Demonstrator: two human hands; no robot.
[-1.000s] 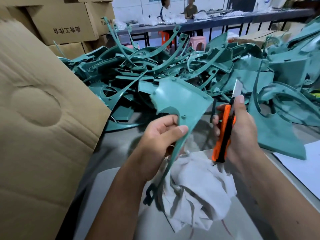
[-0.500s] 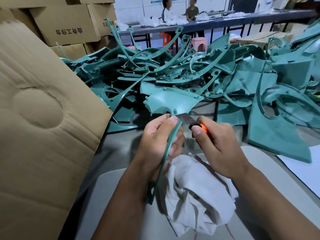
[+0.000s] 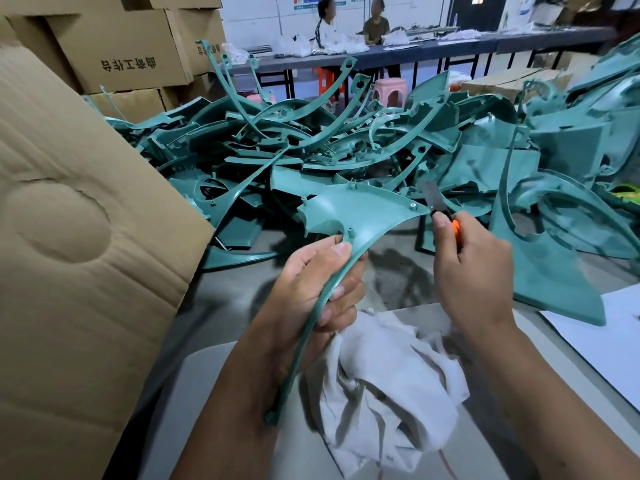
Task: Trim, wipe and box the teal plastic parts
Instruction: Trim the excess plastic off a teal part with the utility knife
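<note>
The teal part (image 3: 360,216) is held up over the table (image 3: 242,306), between the two hands and in front of the heap of parts (image 3: 311,147). Its broad, fan-shaped end lies up and away from the person; its thin curved stem runs down toward the left forearm, so the long axis goes from near-left to far-right. The left hand (image 3: 311,285) grips the stem just below the fan, thumb on top and fingers curled beneath. The fan's pointed right corner juts out toward the right hand (image 3: 474,271), which is wrapped tight round an orange knife (image 3: 455,226). The blade (image 3: 434,199) stands up just beside that corner, touching it or nearly so; which cannot be told. The right hand is thus the nearer one to the edge to be trimmed, and the trimming looks to be under way there. A white rag (image 3: 388,382) lies bunched on the table below both hands. A carton flap (image 3: 76,258) stands at the left.
</note>
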